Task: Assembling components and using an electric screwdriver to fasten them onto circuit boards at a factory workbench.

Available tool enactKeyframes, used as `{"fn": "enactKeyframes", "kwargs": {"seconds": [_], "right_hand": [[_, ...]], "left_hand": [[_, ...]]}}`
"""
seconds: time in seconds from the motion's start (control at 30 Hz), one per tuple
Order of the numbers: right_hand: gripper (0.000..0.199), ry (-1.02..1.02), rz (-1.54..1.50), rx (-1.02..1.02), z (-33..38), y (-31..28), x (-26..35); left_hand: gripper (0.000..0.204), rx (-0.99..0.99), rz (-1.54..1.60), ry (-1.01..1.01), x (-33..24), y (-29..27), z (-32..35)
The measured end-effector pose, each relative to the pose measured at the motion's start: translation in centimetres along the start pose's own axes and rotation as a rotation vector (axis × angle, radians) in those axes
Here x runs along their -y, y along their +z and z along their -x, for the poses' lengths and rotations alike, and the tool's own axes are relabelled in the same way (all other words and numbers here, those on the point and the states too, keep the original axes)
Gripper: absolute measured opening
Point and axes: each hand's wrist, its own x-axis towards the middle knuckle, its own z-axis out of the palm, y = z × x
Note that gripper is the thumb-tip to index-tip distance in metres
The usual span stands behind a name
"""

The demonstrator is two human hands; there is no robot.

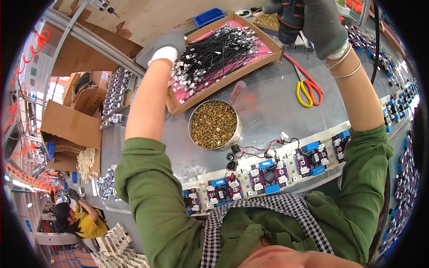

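Observation:
My right hand (324, 29), in a grey glove, is wrapped round a black cordless screwdriver (291, 20) at the top of the view. The tool's bit points down beside the corner of a cardboard tray (214, 91). At that tray's left end is my left hand (167, 43), also gloved; its fingers are blurred, and what they touch or hold cannot be made out. Black cables with white connectors (219, 56) fill the pink-lined tray. Red-and-yellow-handled scissors (308, 87) lie below my right hand.
A round tub of brass-coloured screws (214, 125) stands mid-table. Near my body runs a row of purple circuit boards (268, 176), with loose wired parts (232, 156) beside it. A blue bin (210, 18) stands behind the tray. A person in yellow (91, 223) works at lower left.

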Motion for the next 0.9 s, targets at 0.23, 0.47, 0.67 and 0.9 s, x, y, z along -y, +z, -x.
{"fn": "enactKeyframes", "kwargs": {"seconds": [0.23, 0.47, 0.67, 0.9], "right_hand": [[0.058, 0.067, -0.091, 0.071, 1.1, 0.9, 0.2], [0.055, 0.084, -0.148, 0.119, 3.2, 4.3, 1.3], [0.060, 0.188, -0.208, 0.292, 8.0, 10.9, 2.2], [0.060, 0.082, -0.464, 0.672, 17.0, 21.0, 4.3]], "left_hand": [[0.022, -0.081, 0.228, 0.071, 4.0, -0.9, 5.8], [0.017, -0.318, 0.648, 0.036, 7.1, -1.0, 16.6], [0.016, -0.486, 0.525, -0.166, 7.5, -2.9, 35.0], [0.021, -0.496, 0.747, -0.635, 8.8, 2.9, 57.1]]}}
